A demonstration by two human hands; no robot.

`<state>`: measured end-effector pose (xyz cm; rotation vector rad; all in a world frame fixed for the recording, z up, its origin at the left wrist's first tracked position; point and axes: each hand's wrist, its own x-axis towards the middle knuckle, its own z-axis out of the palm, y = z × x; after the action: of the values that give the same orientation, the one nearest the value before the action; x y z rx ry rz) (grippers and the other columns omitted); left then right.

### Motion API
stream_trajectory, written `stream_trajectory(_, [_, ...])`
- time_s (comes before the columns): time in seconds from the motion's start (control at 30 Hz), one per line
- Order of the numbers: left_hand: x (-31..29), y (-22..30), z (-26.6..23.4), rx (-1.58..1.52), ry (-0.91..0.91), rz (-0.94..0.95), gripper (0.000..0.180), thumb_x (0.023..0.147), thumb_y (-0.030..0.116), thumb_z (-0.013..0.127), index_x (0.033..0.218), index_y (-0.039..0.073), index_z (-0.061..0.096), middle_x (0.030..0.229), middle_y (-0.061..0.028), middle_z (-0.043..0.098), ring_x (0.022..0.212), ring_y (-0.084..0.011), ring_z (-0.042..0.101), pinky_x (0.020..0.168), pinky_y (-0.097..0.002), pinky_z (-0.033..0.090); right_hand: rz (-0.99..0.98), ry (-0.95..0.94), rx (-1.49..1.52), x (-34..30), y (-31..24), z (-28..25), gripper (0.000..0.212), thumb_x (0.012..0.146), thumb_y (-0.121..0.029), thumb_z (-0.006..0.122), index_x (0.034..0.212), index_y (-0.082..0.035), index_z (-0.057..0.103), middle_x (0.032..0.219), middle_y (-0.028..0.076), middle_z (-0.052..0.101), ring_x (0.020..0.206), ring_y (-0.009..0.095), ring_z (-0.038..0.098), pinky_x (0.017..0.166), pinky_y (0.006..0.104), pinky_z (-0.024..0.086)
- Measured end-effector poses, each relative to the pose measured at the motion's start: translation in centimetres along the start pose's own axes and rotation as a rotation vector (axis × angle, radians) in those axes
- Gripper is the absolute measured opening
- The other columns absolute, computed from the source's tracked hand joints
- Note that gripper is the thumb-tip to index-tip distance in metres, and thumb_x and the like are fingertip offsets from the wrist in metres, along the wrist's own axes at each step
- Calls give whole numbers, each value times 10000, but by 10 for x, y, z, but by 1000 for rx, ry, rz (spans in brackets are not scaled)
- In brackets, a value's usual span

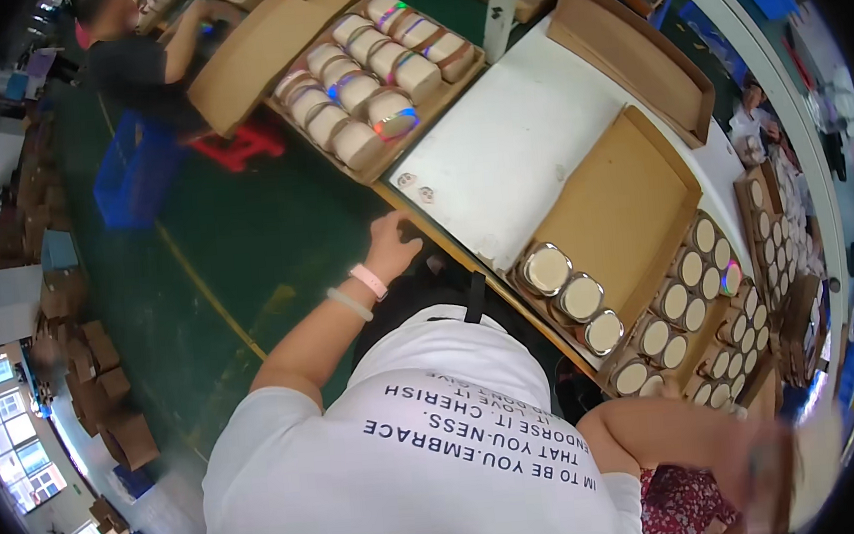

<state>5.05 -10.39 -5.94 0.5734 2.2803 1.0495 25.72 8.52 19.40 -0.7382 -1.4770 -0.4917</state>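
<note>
My left hand (pixel 392 245) hangs by the near edge of the white worktable (pixel 498 151), fingers loosely curled, thumb apart, nothing seen in it. My right hand (pixel 764 466) is far out at the lower right and smeared by motion. A blurred cream-and-brown shape (pixel 814 467) shows beside it; I cannot tell whether I hold it. Ahead of my body lies a shallow cardboard tray (pixel 632 201), where several round jars with cream tops (pixel 581 297) stand in a row at the near end. Another cardboard tray (pixel 380 173), full of cream cylindrical containers (pixel 353 90), rests at the table's left end.
More trays of cream-topped jars (pixel 688 268) fill the right side. An open cardboard tray (pixel 631 60) lies at the table's far side, near a metal post (pixel 504 5). A co-worker (pixel 135 64) works at the upper left, near a blue crate (pixel 138 169) and a red stool (pixel 242 144).
</note>
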Motion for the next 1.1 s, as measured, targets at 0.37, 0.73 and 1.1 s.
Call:
stream_trajectory(0.37, [-5,-76,-51,-114,131,-200,522,728,140,687,1212,96,498,1230,-206,385,942,-273,555,874,-362,482,619,-1105,17,-265,143,76,884,556,-154,738,1318,16,323,1241,275,411,1167,417,409,1013,466,351])
stream_trajectory(0.73, [16,-178,-46,110,272,-627,616,720,256,680,1264,65,463,1171,-230,513,990,-321,572,866,-372,478,227,-1550,75,-274,117,82,816,619,-165,763,1298,-1,342,1200,291,437,1108,444,444,950,496,386])
stream_trajectory(1.1, [164,-169,-164,-691,581,-826,281,884,285,529,1077,85,570,780,-96,542,662,-222,532,560,-362,473,299,-1672,-81,-271,104,86,835,590,-50,752,1308,-37,325,1278,251,365,1183,443,377,1004,505,333])
